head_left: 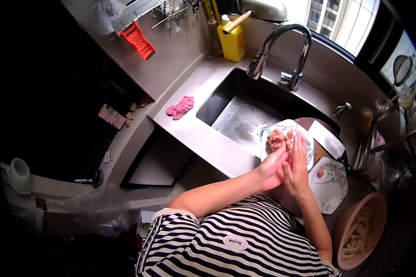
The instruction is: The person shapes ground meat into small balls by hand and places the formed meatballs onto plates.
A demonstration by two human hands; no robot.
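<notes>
My left hand (272, 171) and my right hand (298, 168) are brought palm to palm over the near edge of a white plate (266, 147). Their fingers are fairly straight and lie close together; whatever is between the palms is hidden. Raw minced meat (276, 137) sits in a lump on that plate, just beyond my fingertips, with smaller bits beside it. To the right, a second, flower-patterned plate (330, 194) carries one small meatball (320, 172).
A cleaver (327, 138) lies on a round board (305, 122) by the black sink (235, 108). The faucet (305, 51) arches over the basin. A pink cloth (180, 108) rests on the counter. At lower right stands a pink bowl (344, 226) of pale strips.
</notes>
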